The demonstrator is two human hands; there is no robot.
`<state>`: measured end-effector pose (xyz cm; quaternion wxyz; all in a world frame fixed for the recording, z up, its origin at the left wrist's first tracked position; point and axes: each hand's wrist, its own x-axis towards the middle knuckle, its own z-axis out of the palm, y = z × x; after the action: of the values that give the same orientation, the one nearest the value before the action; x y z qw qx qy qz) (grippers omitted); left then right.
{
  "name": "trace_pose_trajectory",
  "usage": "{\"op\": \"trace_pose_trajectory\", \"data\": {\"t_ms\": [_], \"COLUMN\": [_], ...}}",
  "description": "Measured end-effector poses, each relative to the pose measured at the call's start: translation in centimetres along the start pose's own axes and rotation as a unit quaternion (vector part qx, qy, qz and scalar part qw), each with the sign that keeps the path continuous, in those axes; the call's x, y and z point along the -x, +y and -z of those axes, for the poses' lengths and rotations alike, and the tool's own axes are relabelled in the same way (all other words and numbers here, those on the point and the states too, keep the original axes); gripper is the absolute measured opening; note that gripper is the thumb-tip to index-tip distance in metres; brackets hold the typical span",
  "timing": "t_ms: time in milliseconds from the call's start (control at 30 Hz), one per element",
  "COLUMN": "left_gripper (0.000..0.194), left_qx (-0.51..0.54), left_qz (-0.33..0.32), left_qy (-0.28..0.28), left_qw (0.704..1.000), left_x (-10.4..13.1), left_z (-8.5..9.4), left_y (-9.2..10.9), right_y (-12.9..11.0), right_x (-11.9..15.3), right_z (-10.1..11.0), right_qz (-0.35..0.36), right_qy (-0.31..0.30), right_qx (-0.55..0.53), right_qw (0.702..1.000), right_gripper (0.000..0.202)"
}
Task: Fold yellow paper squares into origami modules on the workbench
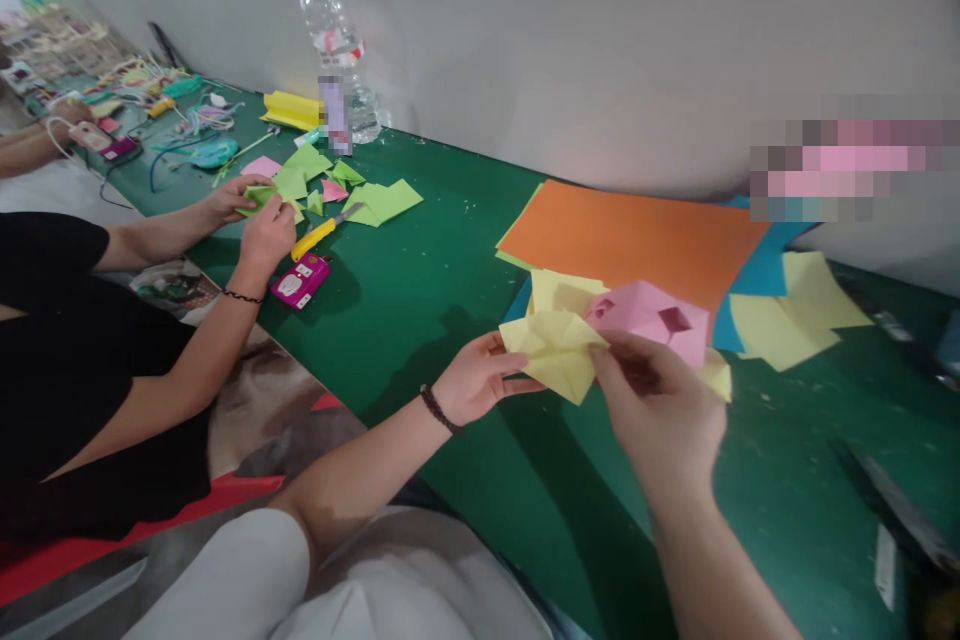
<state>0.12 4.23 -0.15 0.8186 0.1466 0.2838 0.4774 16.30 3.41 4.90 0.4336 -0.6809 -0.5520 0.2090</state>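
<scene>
A creased pale yellow paper point(556, 352) is held up above the green table between both hands. My left hand point(484, 378) pinches its left edge, thumb in front. On its right corner my right hand point(664, 410) has closed, thumb on top and the other fingers partly hidden. Just behind the hands sits a folded pink paper piece point(645, 310) with diamond-shaped openings. Beneath and behind it lie an orange sheet point(637, 235), blue paper point(761, 270) and more yellow paper point(806, 315).
At the left, a person's hands point(268, 235) fold green paper near a yellow cutter point(315, 238) and a purple box point(301, 281). A plastic bottle point(337, 40) stands by the wall. Dark tools point(900, 505) lie at the right edge of the green table point(420, 270).
</scene>
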Motion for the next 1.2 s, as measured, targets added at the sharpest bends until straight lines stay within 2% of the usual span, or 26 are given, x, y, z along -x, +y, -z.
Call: {"op": "trace_pose_trajectory", "data": {"t_ms": [133,467,900,1200], "left_gripper": [0.032,0.029,0.030,0.030], "left_qx": [-0.006,0.008,0.009,-0.016], "left_qz": [0.000,0.015,0.020,0.021], "left_qy": [0.022,0.029,0.011,-0.009], "left_qw": [1.000,0.999,1.000,1.000], "left_x": [-0.2,-0.2,-0.2,-0.2], "left_z": [0.2,0.2,0.1,0.2], "left_y": [-0.2,0.0,0.1,-0.1], "right_y": [-0.1,-0.7,-0.6,-0.2], "right_x": [0.2,1.1,1.2,1.2], "right_z": [0.0,0.1,0.0,-0.2], "right_qz": [0.072,0.231,0.312,0.327], "right_qy": [0.007,0.017,0.001,-0.008], "right_qx": [0.023,0.104,0.129,0.145], "right_qw": [0.997,0.967,0.941,0.934], "right_gripper": [0.020,0.012,0.010,0.012]}}
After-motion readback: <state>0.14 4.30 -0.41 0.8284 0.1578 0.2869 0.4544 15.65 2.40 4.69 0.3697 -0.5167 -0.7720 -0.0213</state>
